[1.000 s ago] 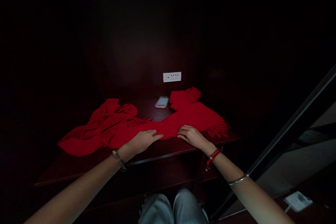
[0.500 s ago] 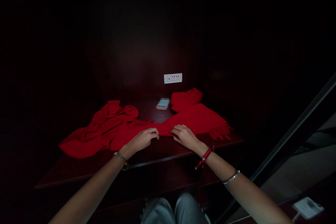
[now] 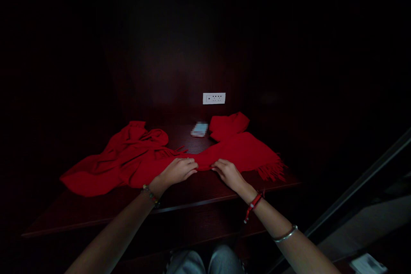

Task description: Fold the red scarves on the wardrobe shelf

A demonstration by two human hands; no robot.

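Note:
A red scarf (image 3: 237, 150) with a fringed right end lies spread over the dark wooden desk (image 3: 205, 190), bunched into loose folds on the left and at the back right. My left hand (image 3: 180, 170) is closed on the scarf's near edge around its narrow middle, thumb and fingers together. A short way to the right, my right hand (image 3: 227, 173) pinches the same edge with its fingers bent. Between the two hands a short stretch of the edge shows. Parts of the cloth under my fingers are hidden.
Behind the scarf lies a phone-like flat object (image 3: 199, 129), its face blurred out. A white socket plate (image 3: 214, 98) is fixed to the dark back wall. My knees (image 3: 205, 261) are below the desk's front edge. At lower right lies a pale flat object (image 3: 368, 264).
My thumb and fingers, stretched out on the left hand earlier, have closed on the scarf's edge. The right hand shifted slightly left, then its fingers drew into a pinch. The view moved a little.

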